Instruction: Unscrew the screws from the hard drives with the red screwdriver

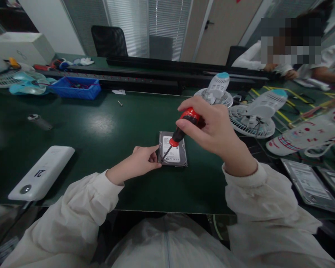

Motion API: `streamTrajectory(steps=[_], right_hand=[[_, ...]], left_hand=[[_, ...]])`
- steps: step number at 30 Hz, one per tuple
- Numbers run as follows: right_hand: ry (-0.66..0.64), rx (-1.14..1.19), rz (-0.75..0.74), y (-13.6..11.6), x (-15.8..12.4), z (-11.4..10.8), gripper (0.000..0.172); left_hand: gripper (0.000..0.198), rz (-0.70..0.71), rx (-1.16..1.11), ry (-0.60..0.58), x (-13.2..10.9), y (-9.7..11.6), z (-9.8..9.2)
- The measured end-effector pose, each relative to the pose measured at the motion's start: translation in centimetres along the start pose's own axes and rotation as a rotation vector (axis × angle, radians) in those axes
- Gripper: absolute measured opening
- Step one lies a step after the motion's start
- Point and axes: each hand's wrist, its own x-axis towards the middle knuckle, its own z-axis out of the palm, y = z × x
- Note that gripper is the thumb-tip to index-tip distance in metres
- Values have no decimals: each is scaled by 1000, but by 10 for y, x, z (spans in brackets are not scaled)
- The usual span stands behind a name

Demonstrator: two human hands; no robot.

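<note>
A hard drive (181,154) lies label up on the green table in front of me. My right hand (212,124) is wrapped round the handle of a red and black screwdriver (181,130). The screwdriver slants down to the left, its tip at the drive's near left corner. Whether the tip sits in a screw is too small to tell. My left hand (141,160) grips the left edge of the drive between thumb and fingers, steadying it close to the tip.
A white power bank (41,173) and a metal cylinder (40,122) lie to the left, a blue bin (76,88) behind them. To the right are small fans (252,117), a white tumbler (304,136) and more hard drives (309,184). People (290,48) sit at the far right.
</note>
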Motion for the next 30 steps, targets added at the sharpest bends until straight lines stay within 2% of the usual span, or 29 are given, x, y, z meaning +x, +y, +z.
streamTrajectory(steps=[5,8,10,14,16,19,24,27,30], right_hand=[[-50,144,-52,5,-1,-3,51],[-9,58,-27,6,-1,-5,43],[-12,11,-28,5,-2,-7,43],[-74,134,-98,4,-3,-8,51],[-49,167,-110,4,-2,-6,47],[32,77,-77,5,-2,-3,40],[11,65,-116,4,-1,-4,50],[36,140,-113,2,-1,-4,40],[64,203,-33,1,-2,0,34]], left_hand=[[27,2,5,-8,1,-1,1],[28,3,7,-6,1,-2,1],[27,3,10,-7,1,-2,1],[29,-10,11,-9,1,-1,2],[29,-7,13,-9,1,-1,1],[27,1,18,-9,0,1,0],[30,14,21,-6,1,-1,1],[32,11,15,0,1,-3,2],[27,15,10,1,1,-3,2]])
